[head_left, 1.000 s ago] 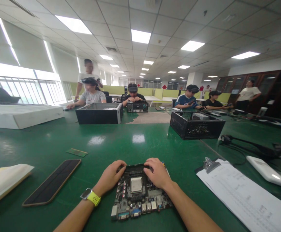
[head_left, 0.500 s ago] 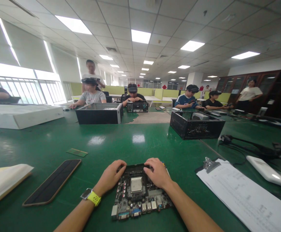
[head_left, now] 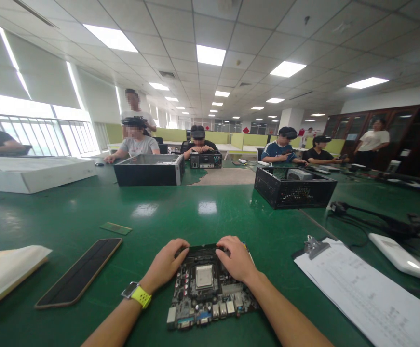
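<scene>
A motherboard (head_left: 191,301) lies flat on the green table before me, its ports toward me. Its square silver processor (head_left: 204,276) shows in the socket. At the board's far left corner, my left hand (head_left: 169,260) has its thumb and fingers curled together on the edge. My right hand (head_left: 234,258) is closed over the far right part, thumb on the near side of the black slots (head_left: 202,249) along the far edge. My palms hide some fingertips. A green memory stick (head_left: 116,228) lies farther off to the left.
To the left are a phone (head_left: 79,273) and a pale packet (head_left: 9,274). At right lie a clipboard with papers (head_left: 369,294), a white device (head_left: 399,254) and black cables. Open computer cases (head_left: 148,171) stand farther back, with several people seated beyond.
My hands and the motherboard stay almost exactly where they were. In the background, the standing person at the left has shifted slightly left.
</scene>
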Demonstrator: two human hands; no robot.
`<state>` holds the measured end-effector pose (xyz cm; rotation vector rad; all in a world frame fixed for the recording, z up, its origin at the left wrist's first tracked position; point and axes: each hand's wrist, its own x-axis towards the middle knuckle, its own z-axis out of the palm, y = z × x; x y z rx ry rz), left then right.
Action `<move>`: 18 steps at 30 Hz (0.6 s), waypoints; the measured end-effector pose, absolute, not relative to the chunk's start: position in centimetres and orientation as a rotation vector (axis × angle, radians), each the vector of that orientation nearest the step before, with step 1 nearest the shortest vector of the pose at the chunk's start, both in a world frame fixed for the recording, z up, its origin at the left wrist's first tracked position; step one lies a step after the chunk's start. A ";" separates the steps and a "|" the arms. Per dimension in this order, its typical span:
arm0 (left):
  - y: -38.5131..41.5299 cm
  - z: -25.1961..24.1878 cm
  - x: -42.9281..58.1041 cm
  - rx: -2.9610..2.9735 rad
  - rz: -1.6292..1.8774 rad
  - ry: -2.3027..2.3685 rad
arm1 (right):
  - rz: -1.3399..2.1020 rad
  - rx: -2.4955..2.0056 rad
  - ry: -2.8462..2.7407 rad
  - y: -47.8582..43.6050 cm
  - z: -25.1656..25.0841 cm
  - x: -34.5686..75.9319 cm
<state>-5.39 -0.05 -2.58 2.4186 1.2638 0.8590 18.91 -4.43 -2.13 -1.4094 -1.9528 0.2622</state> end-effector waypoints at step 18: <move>-0.1 -2.5 -5.5 2.443 0.822 1.262 | 0.243 -1.425 -1.939 -4.5 -2.2 18.9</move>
